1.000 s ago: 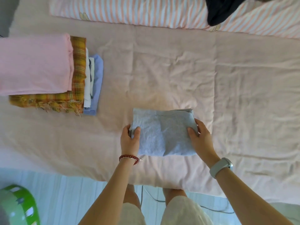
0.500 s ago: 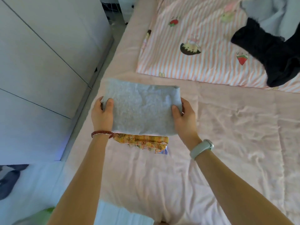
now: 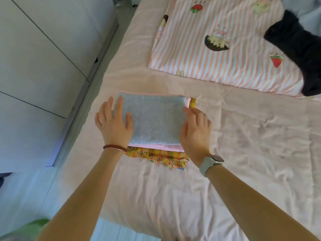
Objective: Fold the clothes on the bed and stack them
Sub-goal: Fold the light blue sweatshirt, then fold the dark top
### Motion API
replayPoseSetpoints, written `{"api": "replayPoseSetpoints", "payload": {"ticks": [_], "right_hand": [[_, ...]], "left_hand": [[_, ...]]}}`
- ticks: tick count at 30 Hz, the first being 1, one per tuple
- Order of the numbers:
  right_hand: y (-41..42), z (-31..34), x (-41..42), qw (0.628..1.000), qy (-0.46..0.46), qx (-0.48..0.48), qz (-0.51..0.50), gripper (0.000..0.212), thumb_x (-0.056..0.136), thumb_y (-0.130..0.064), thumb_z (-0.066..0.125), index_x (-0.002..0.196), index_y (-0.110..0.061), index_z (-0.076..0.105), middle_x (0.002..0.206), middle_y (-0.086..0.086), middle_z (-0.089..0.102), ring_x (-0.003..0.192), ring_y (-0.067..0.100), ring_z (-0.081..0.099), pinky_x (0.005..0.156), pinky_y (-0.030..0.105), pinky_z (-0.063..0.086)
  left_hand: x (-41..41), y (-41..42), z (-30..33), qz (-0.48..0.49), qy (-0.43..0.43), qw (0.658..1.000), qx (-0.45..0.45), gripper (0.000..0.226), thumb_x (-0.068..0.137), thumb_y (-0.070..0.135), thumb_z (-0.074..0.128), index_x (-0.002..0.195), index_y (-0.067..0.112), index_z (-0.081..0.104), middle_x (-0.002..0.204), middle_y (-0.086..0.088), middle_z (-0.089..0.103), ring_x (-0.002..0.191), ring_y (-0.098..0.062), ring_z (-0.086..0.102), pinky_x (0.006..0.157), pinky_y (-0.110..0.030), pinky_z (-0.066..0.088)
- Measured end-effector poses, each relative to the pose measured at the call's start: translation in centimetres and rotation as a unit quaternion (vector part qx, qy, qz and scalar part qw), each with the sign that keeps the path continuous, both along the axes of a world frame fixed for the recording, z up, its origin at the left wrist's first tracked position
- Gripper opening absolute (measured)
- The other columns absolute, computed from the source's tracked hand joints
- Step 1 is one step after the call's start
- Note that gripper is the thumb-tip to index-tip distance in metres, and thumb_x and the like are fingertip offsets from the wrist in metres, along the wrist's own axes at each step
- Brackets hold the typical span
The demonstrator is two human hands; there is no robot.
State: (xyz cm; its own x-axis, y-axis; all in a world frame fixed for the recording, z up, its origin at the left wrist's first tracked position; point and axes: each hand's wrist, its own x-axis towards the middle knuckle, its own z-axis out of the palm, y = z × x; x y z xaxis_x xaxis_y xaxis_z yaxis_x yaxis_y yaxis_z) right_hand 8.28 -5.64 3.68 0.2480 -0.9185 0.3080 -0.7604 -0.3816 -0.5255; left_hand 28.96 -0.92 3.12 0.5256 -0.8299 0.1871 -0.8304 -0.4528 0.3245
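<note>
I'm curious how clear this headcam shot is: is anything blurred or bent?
Head view: the folded blue cloth and both hands are fairly sharp; the green object at bottom left is smeared; the wardrobe lines slant from the wide lens; soft daylight, no glare.

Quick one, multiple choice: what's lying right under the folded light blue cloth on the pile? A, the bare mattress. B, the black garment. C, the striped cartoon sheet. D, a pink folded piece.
D: a pink folded piece shows just beneath the light blue cloth, above the orange plaid fabric.
</note>
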Motion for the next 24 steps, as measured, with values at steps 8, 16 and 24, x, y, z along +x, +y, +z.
{"api": "replayPoseSetpoints", "payload": {"ticks": [8, 16, 24], "right_hand": [[-1.9, -2.6, 0.5, 0.924, 0.331, 0.120, 0.152, 0.055, 0.085, -0.048, 0.030, 0.133, -0.029, 0.050, 0.143, 0.009, 0.044, 0.132, 0.034, 0.040, 0.096, 0.062, 0.037], [-1.0, 0.7, -5.3, 0.971, 0.113, 0.176, 0.112, 0.055, 0.088, -0.034, 0.028, 0.134, -0.013, 0.048, 0.144, 0.011, 0.040, 0.138, 0.033, 0.029, 0.109, 0.050, 0.024], [-3.4, 0.8, -23.7, 0.964, 0.067, 0.242, -0.092, 0.042, 0.095, -0.015, 0.044, 0.137, -0.009, 0.042, 0.139, 0.010, 0.043, 0.132, 0.026, 0.034, 0.105, 0.032, 0.030]], "left_hand": [[-3.0, 0.0, -2.5, -0.115, 0.011, 0.958, 0.264, 0.079, 0.075, 0.066, -0.003, 0.148, 0.035, -0.003, 0.158, -0.003, -0.008, 0.144, -0.029, -0.009, 0.113, -0.058, 0.001], [-8.3, -2.3, 2.4, -0.096, 0.022, 0.977, 0.190, 0.058, 0.094, 0.043, 0.036, 0.147, 0.025, 0.022, 0.157, -0.008, 0.010, 0.144, -0.031, 0.002, 0.109, -0.061, -0.006], [-24.8, -10.3, 3.0, -0.224, 0.083, 0.956, 0.172, 0.059, 0.095, 0.037, 0.040, 0.148, 0.027, 0.016, 0.157, -0.003, 0.005, 0.144, -0.025, 0.001, 0.113, -0.054, 0.005]]}}
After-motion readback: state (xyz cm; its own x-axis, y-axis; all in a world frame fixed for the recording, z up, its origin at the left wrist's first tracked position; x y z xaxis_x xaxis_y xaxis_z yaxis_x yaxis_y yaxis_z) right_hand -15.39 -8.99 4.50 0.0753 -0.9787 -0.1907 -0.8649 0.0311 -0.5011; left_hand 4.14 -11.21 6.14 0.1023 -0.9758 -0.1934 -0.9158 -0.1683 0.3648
